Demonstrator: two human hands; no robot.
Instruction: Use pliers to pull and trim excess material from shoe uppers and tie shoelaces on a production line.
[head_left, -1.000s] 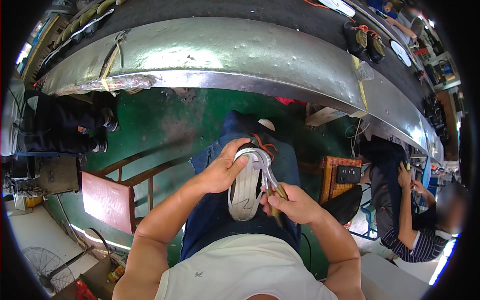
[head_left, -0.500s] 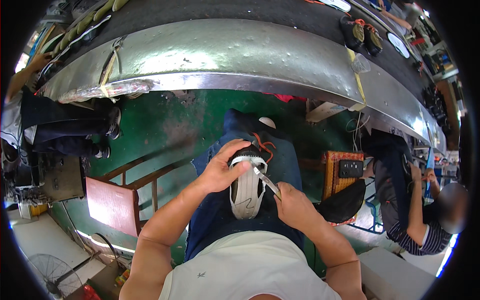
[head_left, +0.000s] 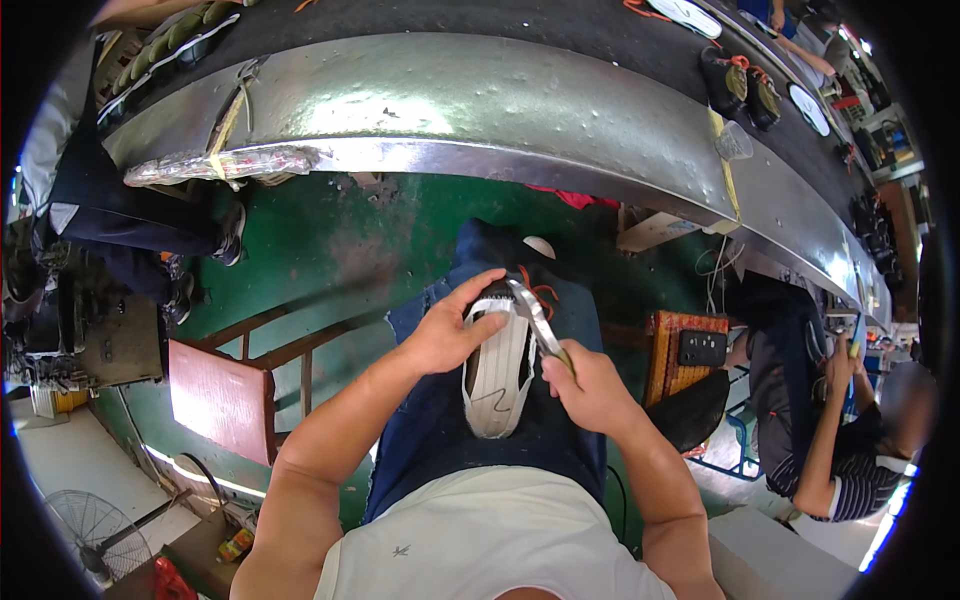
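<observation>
A dark shoe upper with a pale underside [head_left: 494,385] lies bottom up on my lap, a dark wavy line marked on its near part. My left hand [head_left: 452,325] is closed round its far left side, thumb pressing on the pale underside. An orange lace [head_left: 540,290] hangs out at the far right. In my right hand [head_left: 590,385] is a silver metal hand tool [head_left: 538,318], its curved end at the shoe's far right edge. Its exact kind I cannot make out. The right fingers are wrapped round its yellowish handle.
A metal-edged bench [head_left: 420,95] runs across ahead, with dark shoes [head_left: 740,85] on its top. A wooden stool [head_left: 220,395] stands left, a phone [head_left: 703,348] on a patterned seat [head_left: 660,360] right. Other people sit or stand on both sides; a fan [head_left: 95,530] is lower left.
The tool in my right hand has moved farther forward and swung steeper, from over the underside to the shoe's far right edge. At left, a person has moved forward to the bench.
</observation>
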